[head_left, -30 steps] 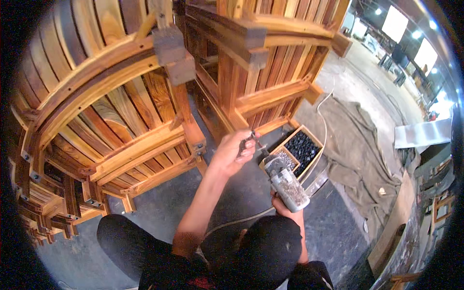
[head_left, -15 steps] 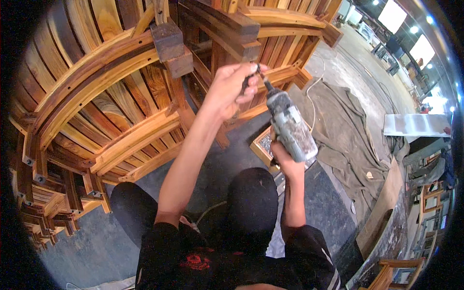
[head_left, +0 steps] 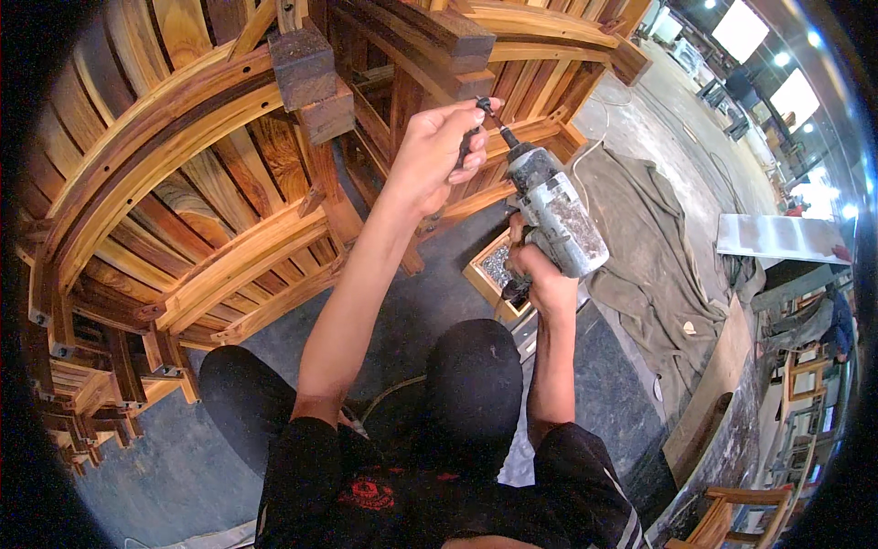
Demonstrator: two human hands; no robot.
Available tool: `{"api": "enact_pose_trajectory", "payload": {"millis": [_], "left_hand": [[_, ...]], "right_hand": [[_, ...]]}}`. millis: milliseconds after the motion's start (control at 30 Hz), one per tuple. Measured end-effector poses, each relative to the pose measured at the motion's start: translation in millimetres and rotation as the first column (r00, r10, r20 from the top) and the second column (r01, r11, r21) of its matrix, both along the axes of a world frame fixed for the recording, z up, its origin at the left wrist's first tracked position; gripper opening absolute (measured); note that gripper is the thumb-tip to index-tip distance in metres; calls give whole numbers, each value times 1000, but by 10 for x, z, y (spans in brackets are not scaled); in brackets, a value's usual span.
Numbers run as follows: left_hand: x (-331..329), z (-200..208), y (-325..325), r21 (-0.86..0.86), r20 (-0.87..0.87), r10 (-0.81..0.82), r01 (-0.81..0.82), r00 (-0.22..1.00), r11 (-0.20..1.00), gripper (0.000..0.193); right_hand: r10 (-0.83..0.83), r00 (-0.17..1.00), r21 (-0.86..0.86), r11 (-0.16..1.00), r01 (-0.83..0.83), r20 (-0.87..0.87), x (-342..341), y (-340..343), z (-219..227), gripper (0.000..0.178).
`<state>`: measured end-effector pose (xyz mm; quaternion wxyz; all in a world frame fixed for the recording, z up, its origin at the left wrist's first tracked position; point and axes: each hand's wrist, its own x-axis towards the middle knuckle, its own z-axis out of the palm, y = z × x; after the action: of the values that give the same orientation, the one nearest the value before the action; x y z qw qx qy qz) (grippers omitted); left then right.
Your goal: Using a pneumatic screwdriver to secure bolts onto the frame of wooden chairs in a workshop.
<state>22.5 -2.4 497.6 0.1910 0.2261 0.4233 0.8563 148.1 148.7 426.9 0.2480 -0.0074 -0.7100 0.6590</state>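
Note:
My right hand [head_left: 547, 279] is wrapped round the grip of a worn grey power driver [head_left: 556, 220]. Its long bit [head_left: 506, 134] points up and away to the left. At the bit's tip, the thumb and forefinger of my left hand [head_left: 434, 156] pinch a small dark piece [head_left: 482, 103] that looks like a screw. More dark pieces [head_left: 466, 151] show under its curled fingers, too small to tell apart. Just beyond both hands stand the dark squared leg ends [head_left: 306, 73] of slatted wooden furniture [head_left: 197, 178].
An open wooden box [head_left: 485, 291] of small metal fasteners sits on the floor beyond my right hand. A crumpled brown cloth [head_left: 640, 247] lies to the right, with a pale cable [head_left: 590, 151] beside it. More wooden frames [head_left: 101, 393] are stacked at the left.
The driver has tilted further left and risen slightly, and its bit shows more fully at my left fingers. My left hand stays nearly in place. The view has shifted a little.

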Motion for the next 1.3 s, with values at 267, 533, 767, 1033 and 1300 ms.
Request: {"api": "enact_pose_trajectory", "payload": {"millis": [267, 533, 767, 1033, 1300], "left_hand": [[-2, 21, -5, 2, 44, -6, 6, 999, 1000, 33], [260, -727, -73, 153, 333, -129, 81, 934, 985, 41], [335, -1831, -13, 370, 595, -334, 120, 731, 921, 41], [433, -2275, 29, 336, 632, -333, 140, 699, 931, 39], [460, -2457, 6, 261, 656, -338, 218, 675, 940, 38]], "right_hand": [[68, 998, -38, 997, -68, 1, -5, 28, 57, 36], [153, 977, -218, 969, -119, 148, 63, 189, 328, 40], [167, 977, -282, 951, -125, 133, 38, 152, 367, 40], [53, 987, -119, 992, -35, 151, -13, 135, 396, 37], [32, 982, -64, 998, -20, 184, -11, 115, 423, 38]]}}
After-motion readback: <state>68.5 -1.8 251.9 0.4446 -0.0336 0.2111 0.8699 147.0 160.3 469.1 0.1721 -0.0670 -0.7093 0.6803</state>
